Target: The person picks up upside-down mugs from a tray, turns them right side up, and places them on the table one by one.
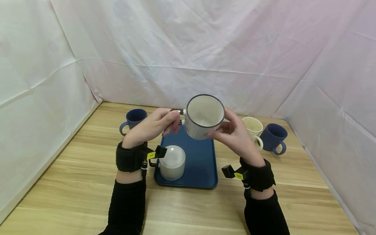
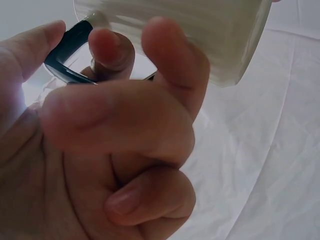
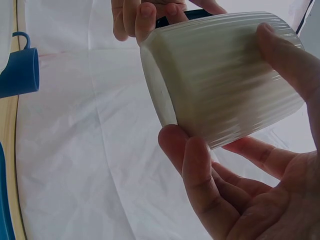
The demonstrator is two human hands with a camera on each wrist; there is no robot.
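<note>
Two hands hold a white ribbed mug (image 1: pixel 202 122) tilted above a blue tray (image 1: pixel 199 163) — left hand (image 1: pixel 151 127) pinching its handle, right hand (image 1: pixel 235 135) cupping its side.

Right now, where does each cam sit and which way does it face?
Head: above, facing forward and down at the wooden table; shows left hand, right hand, black sleeves, the white ribbed dark-rimmed mug above the blue tray.
Left wrist: under the left hand, facing up past its fingers at the mug's dark handle.
Right wrist: under the right hand, facing up at the mug's ribbed side.
Shared: all three show the mug; the right wrist view also shows left fingers.
</note>
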